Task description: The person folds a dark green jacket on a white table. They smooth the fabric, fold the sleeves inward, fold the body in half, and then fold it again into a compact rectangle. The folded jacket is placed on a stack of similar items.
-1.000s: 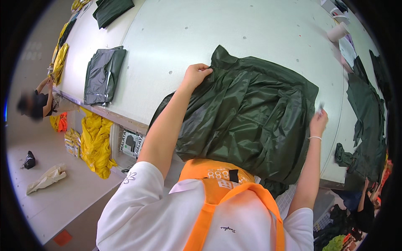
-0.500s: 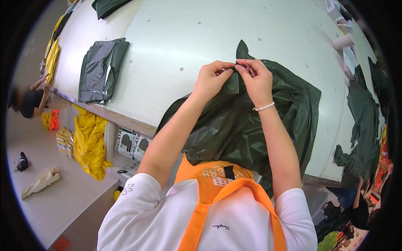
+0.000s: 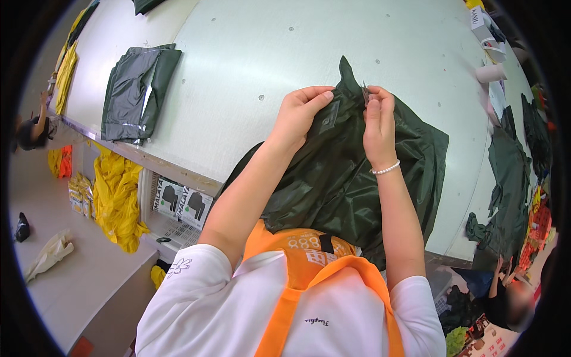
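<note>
where both hands pinch the dark green garment [image 3: 333,178] (top edge), fingers closed, bare table [image 3: 250,53] beyond

Pale table [image 3: 250,53] w/ dark garments [image 3: 333,178]

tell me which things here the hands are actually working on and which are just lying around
In hand: dark green garment, pinched at its top edge by left hand and right hand.

Lying about: folded dark garment, yellow garments, paper roll, green garments at the table's right.
</note>
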